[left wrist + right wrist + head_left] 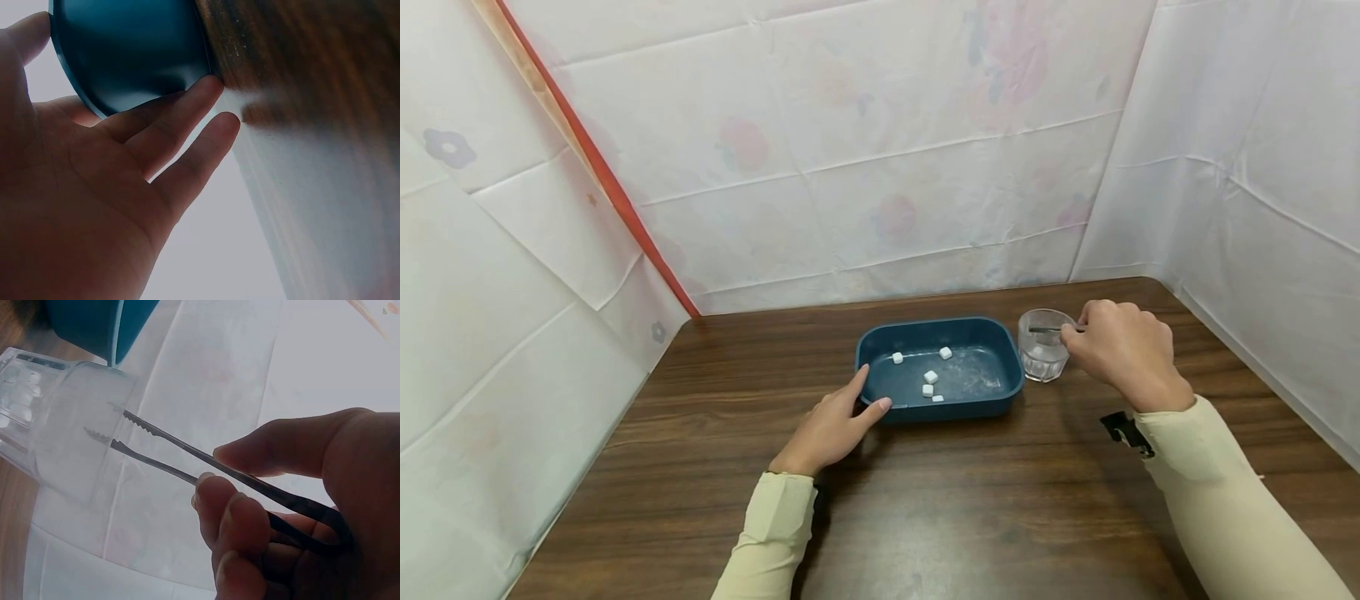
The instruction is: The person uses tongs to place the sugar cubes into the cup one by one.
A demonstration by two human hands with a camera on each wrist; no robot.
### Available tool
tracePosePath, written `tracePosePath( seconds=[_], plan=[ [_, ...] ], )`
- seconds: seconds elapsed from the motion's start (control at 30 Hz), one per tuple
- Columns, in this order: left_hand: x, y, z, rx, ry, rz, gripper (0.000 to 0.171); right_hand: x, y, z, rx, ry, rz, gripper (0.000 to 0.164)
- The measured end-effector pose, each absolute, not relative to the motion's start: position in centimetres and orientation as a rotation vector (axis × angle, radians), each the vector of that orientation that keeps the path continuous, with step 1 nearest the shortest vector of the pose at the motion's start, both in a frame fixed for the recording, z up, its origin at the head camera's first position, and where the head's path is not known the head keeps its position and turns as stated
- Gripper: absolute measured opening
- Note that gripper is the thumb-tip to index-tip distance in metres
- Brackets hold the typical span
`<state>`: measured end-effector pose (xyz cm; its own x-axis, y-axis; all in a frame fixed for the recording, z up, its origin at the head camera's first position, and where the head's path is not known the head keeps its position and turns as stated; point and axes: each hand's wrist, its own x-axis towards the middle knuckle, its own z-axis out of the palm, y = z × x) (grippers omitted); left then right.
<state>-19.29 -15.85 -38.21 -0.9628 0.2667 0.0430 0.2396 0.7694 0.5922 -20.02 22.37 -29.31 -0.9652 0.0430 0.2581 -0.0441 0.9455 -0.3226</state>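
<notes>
My right hand (1123, 346) holds small dark metal tongs (250, 481) between thumb and fingers. Their two serrated tips stand apart inside the mouth of a clear glass (1042, 358), with nothing between them. White cubes (22, 387) lie at the bottom of the glass, blurred through its wall. Left of it sits a dark blue rectangular tray (951, 408) with several small white cubes (931, 377) inside. My left hand (831, 425) touches the tray's near left corner, its thumb and fingertips spread along the rim and outer wall, fingers mostly straight.
The dark wood table (962, 500) carries the tray and glass near its back edge. White patterned sheeting (880, 158) hangs behind and on both sides. A red strip (617, 196) runs down the left corner.
</notes>
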Motion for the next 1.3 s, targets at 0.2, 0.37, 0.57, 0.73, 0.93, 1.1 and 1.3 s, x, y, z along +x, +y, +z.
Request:
tracePosePath(
  seconds=[0.2,0.37,0.57,0.73,0.93,1.1,1.3],
  plan=[
    [-19.14,-15.87,-38.17,0.406,2.917,0.946,0.086,-19.88,22.25,-29.14,0.001,-2.837,0.485,0.029],
    [-19.09,-15.86,-38.14,0.407,2.918,0.943,0.086,-19.74,22.15,-29.09,-0.001,-2.833,0.49,0.03],
    [-19.2,-15.92,-38.18,0.435,2.918,0.957,0.085,-19.63,21.97,-29.01,0.01,-2.811,0.495,0.031],
    [-19.25,-15.96,-38.11,0.448,2.918,0.961,0.085,-19.6,21.78,-29.01,0.031,-2.797,0.498,0.032],
    [-19.25,-15.9,-38.02,0.444,2.922,0.943,0.085,-19.43,21.64,-29.0,0.038,-2.788,0.496,0.032],
    [-19.26,-15.85,-38.02,0.443,2.924,0.944,0.085,-19.28,21.6,-28.94,0.029,-2.782,0.497,0.031],
    [-19.2,-15.84,-37.98,0.436,2.917,0.949,0.085,-19.32,21.52,-28.94,0.031,-2.768,0.501,0.033]
  ],
)
